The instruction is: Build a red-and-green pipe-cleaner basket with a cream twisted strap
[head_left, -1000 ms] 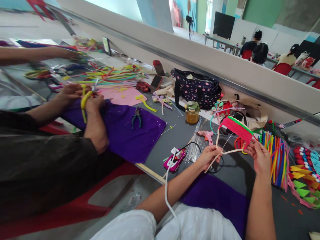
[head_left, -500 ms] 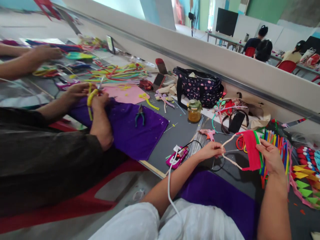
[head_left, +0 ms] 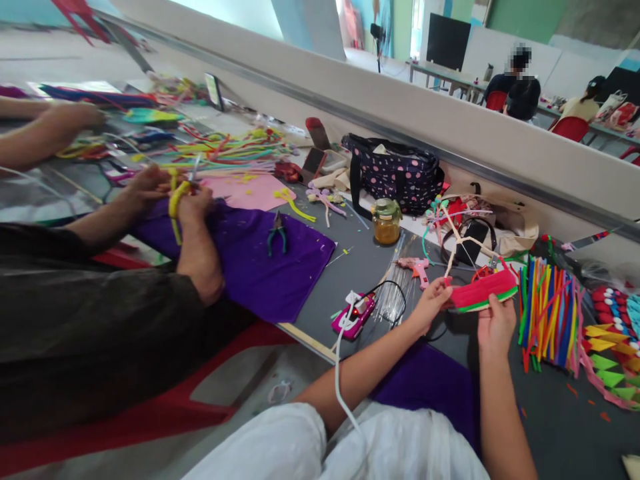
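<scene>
A pipe-cleaner craft piece with a flat red panel, a green-and-white lower edge and cream strands joined above it is held up over the table. My left hand pinches its left end. The fingers of my right hand close on the green edge near the right end. The cream strands rise behind the panel to a point. Just left of the piece lies a pink glue gun among clear glue sticks. Bundled colourful pipe cleaners lie on its right.
A co-worker's hands hold yellow pipe cleaners and scissors over a purple cloth, where pliers rest. A corded purple power strip, a jar and a dotted bag stand nearby. A low partition runs behind.
The craft piece has turned so its green edge faces down and the cream strands point up and away. My right hand has moved left and lower, to beneath the panel.
</scene>
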Available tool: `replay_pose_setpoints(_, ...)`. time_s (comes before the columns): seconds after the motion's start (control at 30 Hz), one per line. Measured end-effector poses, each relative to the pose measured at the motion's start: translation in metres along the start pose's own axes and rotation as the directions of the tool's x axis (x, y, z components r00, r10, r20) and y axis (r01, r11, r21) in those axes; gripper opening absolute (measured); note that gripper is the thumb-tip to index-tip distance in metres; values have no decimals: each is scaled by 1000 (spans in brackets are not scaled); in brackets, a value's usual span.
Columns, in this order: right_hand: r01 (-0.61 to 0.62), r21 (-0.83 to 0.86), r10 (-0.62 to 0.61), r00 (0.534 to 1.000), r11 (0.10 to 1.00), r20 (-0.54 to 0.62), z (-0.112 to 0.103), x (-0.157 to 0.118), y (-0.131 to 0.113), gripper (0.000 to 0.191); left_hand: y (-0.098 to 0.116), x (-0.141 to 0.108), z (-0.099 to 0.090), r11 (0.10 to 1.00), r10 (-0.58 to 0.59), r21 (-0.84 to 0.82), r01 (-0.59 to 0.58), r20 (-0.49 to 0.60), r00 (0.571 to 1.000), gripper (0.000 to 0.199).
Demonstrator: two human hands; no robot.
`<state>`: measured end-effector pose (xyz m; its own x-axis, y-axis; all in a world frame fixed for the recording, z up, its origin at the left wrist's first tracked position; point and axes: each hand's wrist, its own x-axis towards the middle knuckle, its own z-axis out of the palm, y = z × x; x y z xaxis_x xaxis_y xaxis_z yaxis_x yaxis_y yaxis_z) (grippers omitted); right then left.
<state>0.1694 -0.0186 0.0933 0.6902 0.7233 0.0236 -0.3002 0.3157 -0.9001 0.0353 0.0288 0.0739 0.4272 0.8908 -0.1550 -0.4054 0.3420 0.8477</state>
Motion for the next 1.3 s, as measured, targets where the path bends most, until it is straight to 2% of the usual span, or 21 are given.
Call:
replay_pose_setpoints(0.07, 21, -53, -19, 999, 998, 40, 0, -8, 8, 48, -3, 5, -3, 997, -45, -66, 44, -26, 999, 53)
replay_pose_setpoints(0.17, -4, -96, 11, 998, 995, 68, -12, -9, 10, 42, 3, 12, -12, 995, -95, -48, 93, -51, 994, 47)
replay_pose_setpoints(0.27, -79, -98, 81, 997, 992, 12, -31, -1, 4, 29, 12, 19, -25, 989, -144, 16, 144, 4, 990, 47)
replay_pose_setpoints(0.4, -225, -176, 224, 974, 958, -28, -54, 10, -3, 32, 15, 29, -40, 979, -192, 83, 185, 86, 978, 46)
replay_pose_setpoints(0.63, -310, -137, 302, 950, 941, -72, -64, 7, 4, 37, 3, 41, -57, 945, -326, 34, 325, 155, 933, 42)
replay_pose_setpoints(0.97, -380, -172, 378, 925, 909, -48, -81, -1, 18, 35, -7, 43, -64, 963, -259, 92, 253, 59, 964, 48)
replay_pose_setpoints(1.17, -377, -119, 373, 926, 919, -56, -81, -3, 27, 34, -8, 40, -66, 957, -284, 91, 276, 95, 954, 55)
replay_pose_setpoints(1.3, -391, -99, 388, 920, 915, -53, -82, -3, 31, 34, -11, 40, -69, 951, -293, 124, 283, 64, 954, 58)
